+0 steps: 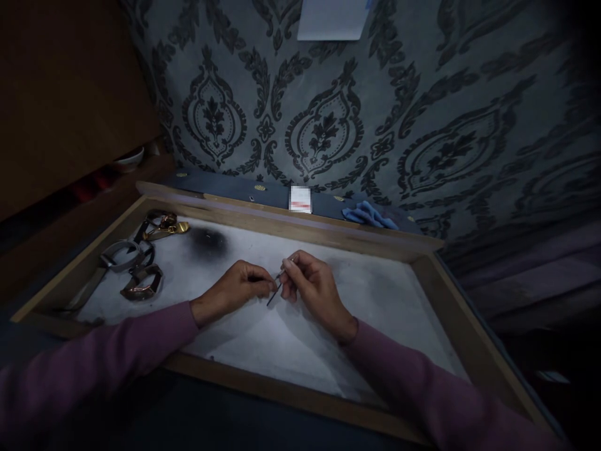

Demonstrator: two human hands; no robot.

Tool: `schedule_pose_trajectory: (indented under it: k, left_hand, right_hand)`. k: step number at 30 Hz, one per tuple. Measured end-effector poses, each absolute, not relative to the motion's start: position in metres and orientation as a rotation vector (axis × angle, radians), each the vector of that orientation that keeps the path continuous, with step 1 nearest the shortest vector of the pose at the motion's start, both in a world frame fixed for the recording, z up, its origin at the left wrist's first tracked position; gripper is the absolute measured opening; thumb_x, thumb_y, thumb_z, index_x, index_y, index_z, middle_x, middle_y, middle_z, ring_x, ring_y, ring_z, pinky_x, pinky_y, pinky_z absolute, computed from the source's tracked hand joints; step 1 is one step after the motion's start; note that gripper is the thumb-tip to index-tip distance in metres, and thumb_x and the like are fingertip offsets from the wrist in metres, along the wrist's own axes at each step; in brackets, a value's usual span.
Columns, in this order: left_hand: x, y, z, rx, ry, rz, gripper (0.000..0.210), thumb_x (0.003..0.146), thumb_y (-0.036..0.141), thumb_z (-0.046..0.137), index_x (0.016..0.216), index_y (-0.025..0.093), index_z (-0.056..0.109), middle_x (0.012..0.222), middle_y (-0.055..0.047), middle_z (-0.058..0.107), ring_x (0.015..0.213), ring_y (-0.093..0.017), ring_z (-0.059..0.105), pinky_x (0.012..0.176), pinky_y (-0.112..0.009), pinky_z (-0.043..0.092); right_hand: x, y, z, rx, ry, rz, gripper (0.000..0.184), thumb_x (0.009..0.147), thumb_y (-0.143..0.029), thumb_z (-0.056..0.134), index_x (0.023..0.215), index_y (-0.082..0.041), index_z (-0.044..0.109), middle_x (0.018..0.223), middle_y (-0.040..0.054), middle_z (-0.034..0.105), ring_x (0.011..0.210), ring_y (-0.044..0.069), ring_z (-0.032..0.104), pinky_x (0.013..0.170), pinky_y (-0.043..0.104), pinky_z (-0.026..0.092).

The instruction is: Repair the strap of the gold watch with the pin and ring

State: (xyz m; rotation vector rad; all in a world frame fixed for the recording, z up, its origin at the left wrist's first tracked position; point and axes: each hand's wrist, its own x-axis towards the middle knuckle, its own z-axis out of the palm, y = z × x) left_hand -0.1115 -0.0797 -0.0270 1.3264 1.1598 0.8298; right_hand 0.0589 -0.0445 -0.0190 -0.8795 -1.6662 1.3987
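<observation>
Rod (273, 297), slim, dark and straight: it slanted above the white base (253, 344) of a shallow wooden tray (474, 338). I saw the right hand (315, 287) closed on it, thumb and fingers pinching its upper part. The left hand (235, 285) was curled, fingertips drawn together just beside the rod; whether they gripped anything, I could not tell.

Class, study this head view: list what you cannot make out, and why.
All in the head view:
Thin rod: partly covered by the right hand; too small to identify.
Left hand: its own fingers hide whether it pinches anything.
Watches: dials too small and dim.
Red-and-white card: print pixelated.
White sheet: cut off by the top edge.
</observation>
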Motion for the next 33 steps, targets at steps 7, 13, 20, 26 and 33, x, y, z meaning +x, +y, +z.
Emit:
schedule_pose_trajectory:
  k: [7, 13, 20, 26, 33]
  left_hand:
    - [-0.109, -0.079, -0.023, 1.279, 1.155, 0.852, 0.015, 0.074, 0.023, 0.060, 0.064, 0.014, 0.068, 0.057, 0.001, 0.059, 0.058, -0.011, 0.050, 0.062, -0.024, 0.040]
    - [-0.109, -0.079, -0.019, 1.266, 1.130, 0.863, 0.014, 0.075, 0.021, 0.061, 0.064, 0.014, 0.068, 0.057, 0.001, 0.059, 0.058, -0.010, 0.050, 0.063, -0.024, 0.040]
    - [-0.109, -0.079, -0.018, 1.280, 1.157, 0.830, 0.015, 0.076, 0.024, 0.061, 0.066, 0.015, 0.066, 0.058, 0.001, 0.059, 0.058, -0.011, 0.049, 0.061, -0.024, 0.038]
    - [-0.110, -0.079, -0.019, 1.216, 1.087, 0.880, 0.010, 0.074, 0.023, 0.065, 0.073, 0.014, 0.070, 0.063, 0.000, 0.062, 0.061, -0.011, 0.050, 0.062, -0.023, 0.039]
    - [-0.111, -0.079, -0.020, 1.169, 1.082, 0.908, 0.012, 0.071, 0.023, 0.069, 0.074, 0.012, 0.073, 0.061, 0.001, 0.061, 0.059, -0.009, 0.048, 0.059, -0.022, 0.036]
  right_hand:
    - [0.059, -0.047, -0.014, -0.856, -1.685, 1.366, 0.038, 0.087, -0.053, 0.059, 0.069, -0.020, 0.053, 0.054, -0.0019, 0.059, 0.040, 0.009, 0.053, 0.039, 0.020, 0.042]
    - [0.058, -0.044, -0.016, -0.857, -1.575, 1.469, 0.039, 0.083, -0.054, 0.064, 0.070, -0.019, 0.052, 0.058, -0.0020, 0.061, 0.041, 0.008, 0.054, 0.038, 0.019, 0.043]
    - [0.058, -0.044, -0.020, -0.882, -1.462, 1.552, 0.040, 0.079, -0.054, 0.068, 0.069, -0.019, 0.052, 0.057, -0.0023, 0.062, 0.040, 0.009, 0.055, 0.037, 0.019, 0.042]
    - [0.059, -0.041, -0.023, -0.934, -1.341, 1.640, 0.037, 0.077, -0.050, 0.071, 0.067, -0.018, 0.054, 0.054, -0.0024, 0.061, 0.042, 0.009, 0.054, 0.037, 0.017, 0.039]
    - [0.058, -0.041, -0.024, -0.937, -1.282, 1.675, 0.037, 0.075, -0.049, 0.073, 0.065, -0.017, 0.055, 0.056, -0.0017, 0.062, 0.041, 0.007, 0.053, 0.036, 0.016, 0.037]
